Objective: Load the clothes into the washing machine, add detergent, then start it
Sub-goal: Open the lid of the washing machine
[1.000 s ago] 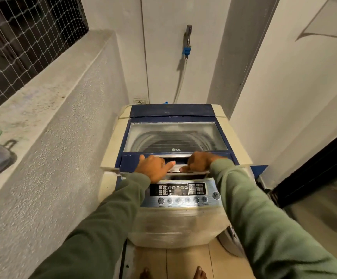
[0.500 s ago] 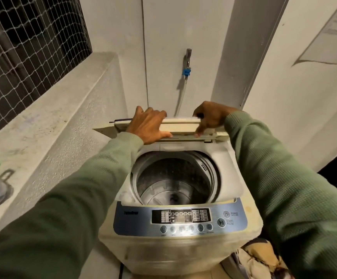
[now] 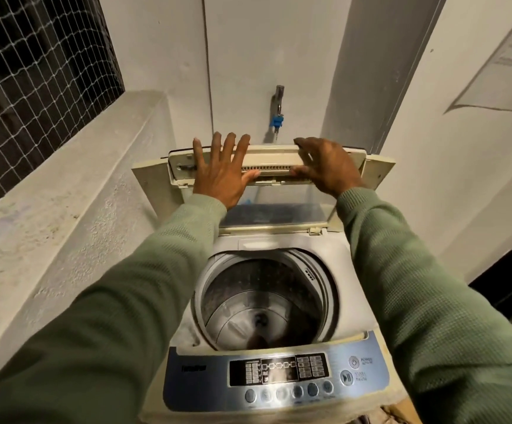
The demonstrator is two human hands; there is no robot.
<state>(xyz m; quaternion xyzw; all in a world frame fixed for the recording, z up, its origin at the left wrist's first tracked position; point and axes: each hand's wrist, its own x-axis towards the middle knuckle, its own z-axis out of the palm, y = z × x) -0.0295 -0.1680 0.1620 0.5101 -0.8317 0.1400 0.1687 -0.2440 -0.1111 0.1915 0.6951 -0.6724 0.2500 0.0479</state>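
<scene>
So the left hand [image 3: 221,179] is pressing the cream plastic lid [image 3: 273,162] upright at 12 o'clock, fingers [image 3: 217,145] wide; right hand [image 3: 329,169] is gripping its edge, leaving the steel drum [image 3: 248,295] at 6 o'clock clear for loading.

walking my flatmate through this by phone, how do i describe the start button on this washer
Find the top-loading washing machine with its lid raised; the blue-edged control panel runs along its front. At the panel's right end two round buttons sit one above the other; the start/pause button is the lower one, marked with a play-pause symbol, unlike the power button above.
</scene>
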